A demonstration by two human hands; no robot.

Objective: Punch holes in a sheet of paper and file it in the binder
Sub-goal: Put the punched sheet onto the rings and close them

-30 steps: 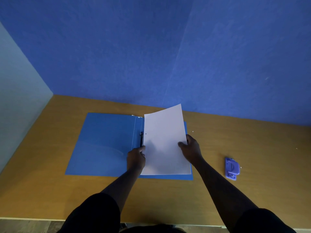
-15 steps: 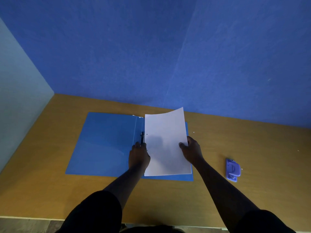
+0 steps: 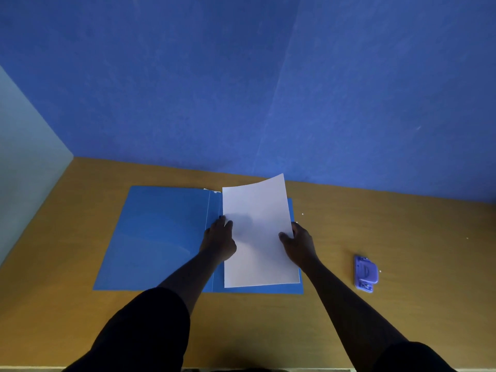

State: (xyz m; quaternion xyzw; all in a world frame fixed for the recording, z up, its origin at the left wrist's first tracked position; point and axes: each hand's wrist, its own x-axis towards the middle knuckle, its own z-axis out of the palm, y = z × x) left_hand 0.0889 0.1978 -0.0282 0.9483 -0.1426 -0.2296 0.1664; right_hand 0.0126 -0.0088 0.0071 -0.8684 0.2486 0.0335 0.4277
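Observation:
A blue binder (image 3: 158,237) lies open on the wooden desk (image 3: 389,232). A white sheet of paper (image 3: 261,237) rests on its right half, the far right corner curling upward. My left hand (image 3: 218,238) presses on the sheet's left edge at the binder's spine, covering the black clip there. My right hand (image 3: 299,244) pinches the sheet's right edge, thumb on top. The purple hole punch (image 3: 365,273) sits on the desk to the right, apart from both hands.
A blue wall (image 3: 268,89) stands close behind the desk and a pale wall (image 3: 24,157) closes off the left side. Tiny white paper specks (image 3: 302,214) lie right of the binder. The desk's front edge runs under my arms.
The sheet has shifted left until its left edge covers the spine clip. My left hand slid forward along that edge. My right hand kept hold of the right edge.

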